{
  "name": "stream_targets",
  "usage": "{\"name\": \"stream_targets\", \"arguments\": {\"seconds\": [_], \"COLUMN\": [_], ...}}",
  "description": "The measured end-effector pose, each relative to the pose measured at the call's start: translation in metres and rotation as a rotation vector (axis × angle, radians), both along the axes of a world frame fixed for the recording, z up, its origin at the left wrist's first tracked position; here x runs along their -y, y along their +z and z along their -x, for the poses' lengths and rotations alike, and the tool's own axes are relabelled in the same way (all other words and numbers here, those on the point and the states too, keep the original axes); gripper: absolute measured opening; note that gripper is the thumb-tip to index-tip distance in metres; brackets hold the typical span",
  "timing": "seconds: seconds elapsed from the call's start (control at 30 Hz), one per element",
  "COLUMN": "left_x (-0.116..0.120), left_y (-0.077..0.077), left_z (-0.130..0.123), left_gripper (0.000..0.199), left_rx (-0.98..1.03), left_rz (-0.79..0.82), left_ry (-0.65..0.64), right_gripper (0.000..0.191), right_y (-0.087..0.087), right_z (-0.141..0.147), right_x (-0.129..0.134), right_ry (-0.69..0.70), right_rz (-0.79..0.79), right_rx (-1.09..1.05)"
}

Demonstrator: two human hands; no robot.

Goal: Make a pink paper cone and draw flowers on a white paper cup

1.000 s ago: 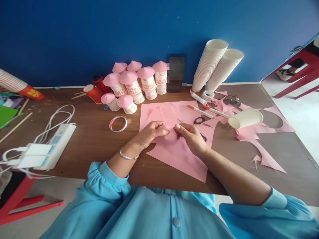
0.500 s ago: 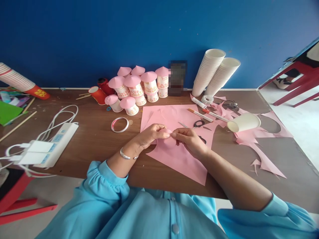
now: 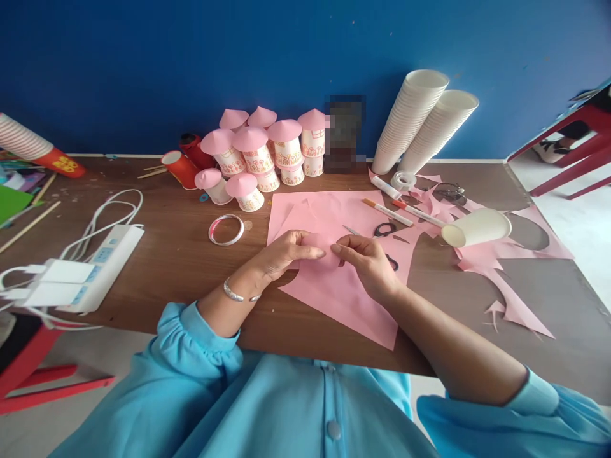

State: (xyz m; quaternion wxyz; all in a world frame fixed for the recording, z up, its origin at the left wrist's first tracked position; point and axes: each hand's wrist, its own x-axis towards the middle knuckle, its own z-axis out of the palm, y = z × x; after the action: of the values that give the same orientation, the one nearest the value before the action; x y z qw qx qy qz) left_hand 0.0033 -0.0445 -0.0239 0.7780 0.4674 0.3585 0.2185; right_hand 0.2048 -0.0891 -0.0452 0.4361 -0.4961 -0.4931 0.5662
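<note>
Between my two hands is a small curved piece of pink paper point(image 3: 321, 261), hard to tell apart from the sheet beneath. My left hand point(image 3: 292, 256) grips its left side, thumb lying across the front. With thumb and fingertips pinched, my right hand point(image 3: 365, 259) holds its right edge. Under both hands lies a large pink paper sheet point(image 3: 367, 318). Scissors point(image 3: 384, 229) rest on that sheet just beyond my right hand, partly hidden by it. An orange-capped marker point(image 3: 387, 212) lies farther back on the sheet.
Paper-cup towers with pink cone roofs point(image 3: 258, 149) stand by the wall. Right of them lean two stacks of white cups point(image 3: 413, 121). A single cup point(image 3: 477, 228) lies among pink scraps point(image 3: 518, 305). On the left are a tape roll point(image 3: 226, 229) and a power strip point(image 3: 112, 261) with cables.
My hands have moved slightly apart, and more of the pink piece shows between them. My left thumb lies flatter across it. The whole view has shifted a little.
</note>
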Motion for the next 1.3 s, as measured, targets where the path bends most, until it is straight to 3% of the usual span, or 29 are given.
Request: {"name": "stream_targets", "arguments": {"seconds": [0.4, 0.57, 0.77, 0.87, 0.97, 1.03, 1.3], "left_x": [-0.001, -0.004, -0.008, -0.005, 0.000, 0.003, 0.006], "left_y": [0.001, 0.000, 0.009, 0.006, 0.000, -0.004, 0.002], "left_z": [0.001, 0.002, -0.006, -0.012, -0.016, -0.017, -0.010], "left_gripper": [0.022, 0.020, 0.021, 0.022, 0.020, 0.020, 0.030], "left_rx": [-0.031, -0.030, -0.073, 0.038, 0.154, 0.197, 0.126], "left_rz": [0.041, 0.067, -0.042, -0.022, 0.002, 0.038, 0.112], "left_ry": [-0.020, 0.070, -0.135, 0.025, 0.301, 0.379, 0.188], "right_gripper": [0.031, 0.031, 0.043, 0.050, 0.042, 0.039, 0.020], "right_y": [-0.001, 0.004, 0.004, 0.001, 0.000, 0.000, -0.002], "right_z": [0.001, 0.001, -0.001, -0.001, 0.002, 0.006, 0.003], "right_x": [0.002, 0.001, 0.001, 0.001, 0.000, 0.000, -0.001], "right_ry": [0.031, 0.020, 0.050, -0.003, 0.010, 0.030, 0.000], "right_rz": [0.045, 0.035, 0.009, -0.034, -0.030, -0.037, 0.021], "right_rx": [-0.053, -0.052, 0.033, -0.034, -0.136, -0.177, -0.413]}}
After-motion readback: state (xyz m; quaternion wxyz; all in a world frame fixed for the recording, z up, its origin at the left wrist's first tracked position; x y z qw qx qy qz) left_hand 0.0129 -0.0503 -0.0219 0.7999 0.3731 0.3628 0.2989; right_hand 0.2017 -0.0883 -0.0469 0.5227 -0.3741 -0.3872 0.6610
